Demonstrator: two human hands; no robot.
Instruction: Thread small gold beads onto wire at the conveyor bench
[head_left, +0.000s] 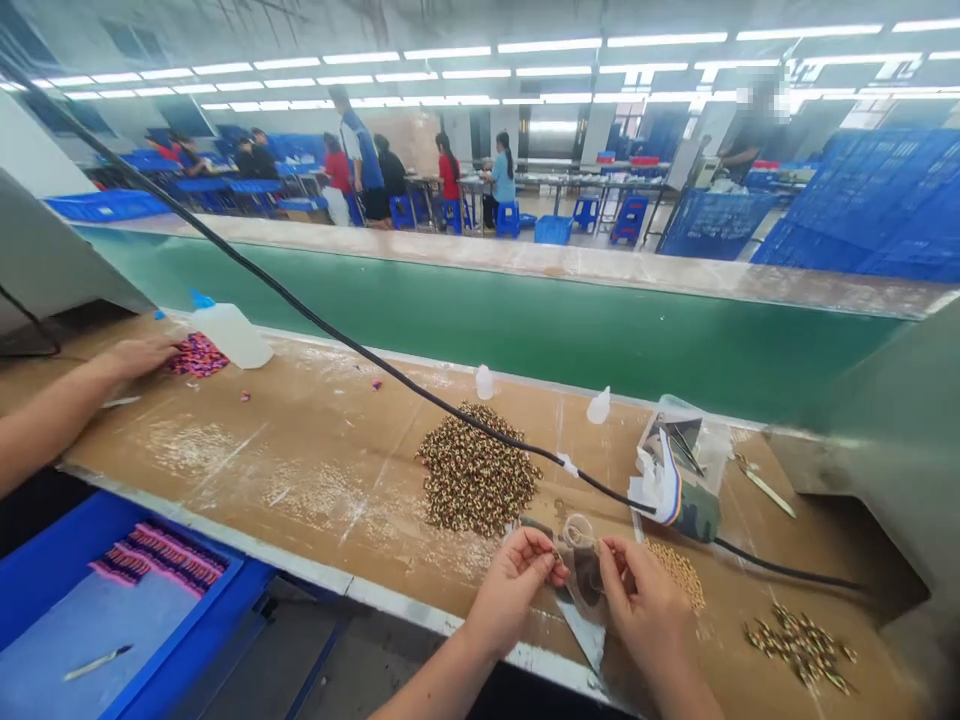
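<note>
As the hands (pixel 514 590) pinch a bag (pixel 581 585) (clear), beads (pixel 679 573) lie near.

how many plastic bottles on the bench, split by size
large squeeze bottle: 1
small bottles: 2
total: 3

Tray: I see a blue tray (pixel 187 640) with a craft knife (pixel 97 662)
Beyond the counter (pixel 195 450): a green conveyor belt (pixel 480 320)
</note>
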